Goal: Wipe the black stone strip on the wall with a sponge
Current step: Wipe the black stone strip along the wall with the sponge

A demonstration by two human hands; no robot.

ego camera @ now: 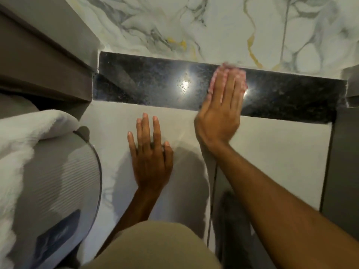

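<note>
The black stone strip (147, 84) runs across the wall, glossy and speckled, with two bright light glints on it. My right hand (219, 111) lies flat on the strip right of its middle and presses a pink sponge (240, 77) against the stone; only the sponge's edges show around my fingers. The hand and sponge are blurred. Lower down, my left hand (150, 152) rests flat on the pale grey tile (272, 152) under the strip, fingers spread, holding nothing.
White marble with grey and gold veins (194, 26) sits above the strip. A brown cabinet or frame (42, 61) stands at left. A grey ribbed round object (58, 181) with a white fluffy towel (17, 144) is at lower left. A dark panel (343, 162) borders the right.
</note>
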